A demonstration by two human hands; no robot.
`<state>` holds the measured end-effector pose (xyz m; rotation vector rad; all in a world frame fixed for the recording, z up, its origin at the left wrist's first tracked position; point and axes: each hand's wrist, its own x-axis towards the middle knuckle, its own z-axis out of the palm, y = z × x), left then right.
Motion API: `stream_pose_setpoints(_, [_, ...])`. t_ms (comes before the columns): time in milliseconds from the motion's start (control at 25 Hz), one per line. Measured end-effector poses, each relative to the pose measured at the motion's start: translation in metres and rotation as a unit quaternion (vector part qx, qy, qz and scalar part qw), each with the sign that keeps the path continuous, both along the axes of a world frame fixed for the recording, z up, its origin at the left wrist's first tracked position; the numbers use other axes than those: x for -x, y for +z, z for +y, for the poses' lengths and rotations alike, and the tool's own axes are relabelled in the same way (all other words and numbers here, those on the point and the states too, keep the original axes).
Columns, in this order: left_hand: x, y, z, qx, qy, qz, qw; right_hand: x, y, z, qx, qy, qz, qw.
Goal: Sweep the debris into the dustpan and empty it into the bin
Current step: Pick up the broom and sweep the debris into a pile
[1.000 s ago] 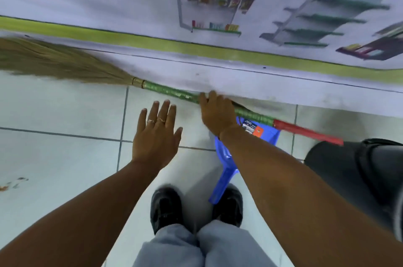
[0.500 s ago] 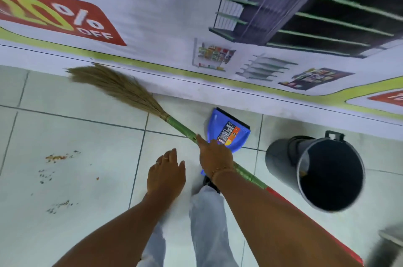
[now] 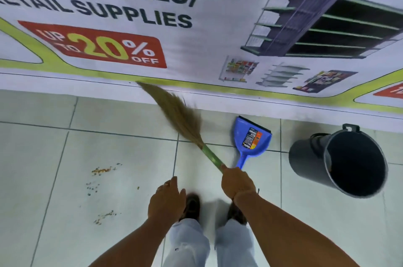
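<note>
My right hand [image 3: 237, 185] grips the green handle of a straw broom [image 3: 178, 114], whose bristles point up and away toward the wall, off the floor. My left hand [image 3: 166, 200] hangs free below it, fingers loosely curled, holding nothing. A blue dustpan [image 3: 250, 138] with an orange label lies flat on the tiles just right of the broom, handle toward me. Small brown debris [image 3: 101, 170] is scattered on the floor at left, with another patch of debris [image 3: 104, 216] lower down. A dark grey bin [image 3: 340, 159] stands at right, its mouth open toward me.
A large printed banner [image 3: 196, 26] covers the wall ahead, reaching the floor edge. My two black shoes [image 3: 192, 206] and pale trouser legs stand on the white tiles between debris and bin.
I have stood up from a crouch, lifting the broom off the floor by the wall. Its bristles swung from left toward the centre. The left hand stayed free.
</note>
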<state>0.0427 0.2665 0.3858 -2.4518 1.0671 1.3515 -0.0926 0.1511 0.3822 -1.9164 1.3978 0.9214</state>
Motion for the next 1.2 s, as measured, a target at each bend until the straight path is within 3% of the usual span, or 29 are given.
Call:
stream_pose_setpoints(200, [-0.012,-0.002,0.052,0.030,0.014,-0.022,0.999,-0.018,-0.001,0.077,-0.027,-0.003,-0.012,1.000])
stream_pose_setpoints(560, [0.013,0.018,0.176,0.123,0.012,-0.073,0.990,0.029,0.035,0.218,0.035,-0.022,-0.050,0.998])
stream_pose_setpoints(680, [0.028,0.020,0.220,0.140,0.036,-0.049,0.988,0.032,0.032,0.260,0.062,-0.044,-0.050,0.996])
stream_pose_setpoints(880, [0.036,0.024,0.284,0.155,-0.017,-0.056,0.986,0.010,0.012,0.312,0.007,-0.085,-0.008,0.996])
stream_pose_setpoints(1200, [-0.020,0.009,0.368,0.141,-0.074,-0.098,0.982,-0.026,0.006,0.391,-0.017,-0.062,-0.023,0.998])
